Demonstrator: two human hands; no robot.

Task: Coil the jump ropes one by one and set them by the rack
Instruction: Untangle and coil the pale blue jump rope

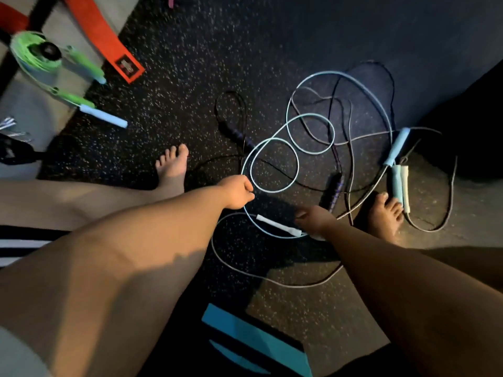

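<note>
The pale blue jump rope (273,139) lies in three loose loops on the speckled floor (177,63), between the bare feet. The left hand (237,192) grips its cord at the edge of the nearest loop; the right hand (313,219) is curled round the near end of the rope's white handle (277,225), though the fingertips are in shadow. The hands are apart, with a short run of cord between them.

This looks like the start of a coil: handle and cord are gathered, but no finished turns are in hand. The next move calls for drawing the loops in one at a time. The snag is the tangle, since a black rope with purple grips (335,192) and a thin grey rope (272,280) cross through and under the blue loops and may drag along unless the cord is lifted clear.

Further right, a blue handle (398,146) and two pale handles (400,183) lie just beside the right foot (383,213); they could be stepped on.

The rack (11,63) stands at the upper left, blurred, with a red strap (95,28) and a green band (35,54) on it. Between it and the left foot (174,165) the floor shows open room for setting a coil down; a teal mat (253,341) lies close below.
</note>
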